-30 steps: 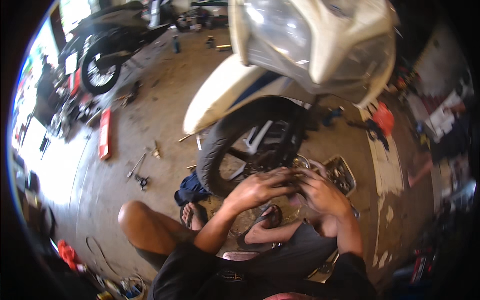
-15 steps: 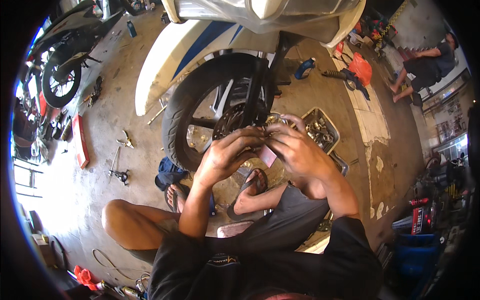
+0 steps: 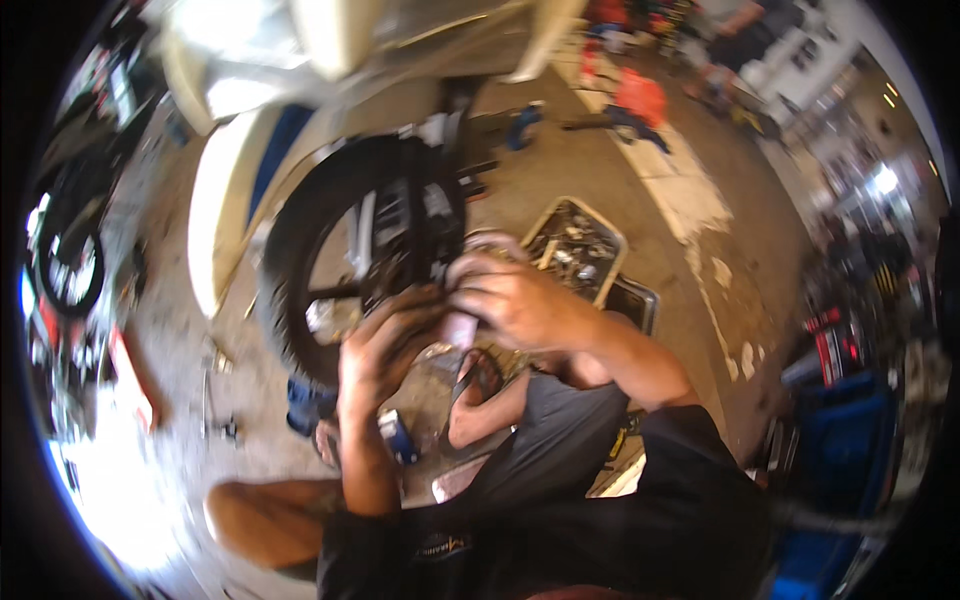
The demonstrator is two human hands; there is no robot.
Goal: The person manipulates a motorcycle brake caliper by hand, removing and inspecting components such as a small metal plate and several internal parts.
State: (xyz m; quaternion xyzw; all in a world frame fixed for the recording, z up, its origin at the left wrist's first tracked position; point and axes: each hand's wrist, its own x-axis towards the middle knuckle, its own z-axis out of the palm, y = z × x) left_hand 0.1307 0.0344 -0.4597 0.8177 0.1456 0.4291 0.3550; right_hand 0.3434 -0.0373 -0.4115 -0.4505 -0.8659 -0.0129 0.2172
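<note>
In front of the motorcycle's front wheel (image 3: 283, 240), my two hands meet with their fingers curled together. A small flat pinkish piece (image 3: 459, 331) shows below the fingertips of my right hand (image 3: 515, 303), which is closed on it. Beside it, my left hand (image 3: 385, 348) has its fingers bent and closed at the same spot. Whatever lies between the left fingertips is hidden and blurred. Both hands seem to hover nearer to me than the wheel hub; I cannot tell whether they touch it.
A tray (image 3: 613, 272) of small metal parts lies right of the wheel, with a second dark tray (image 3: 640, 300) beside it. A blue bottle (image 3: 522, 127) and a red plastic bag (image 3: 641, 95) are farther off. At the left lies a red box (image 3: 131, 380). A person (image 3: 755, 35) sits at the far right.
The view has swung, so the wheel, the tray and my hands sit farther left, and the picture is blurred. My hands stay together around the pinkish piece.
</note>
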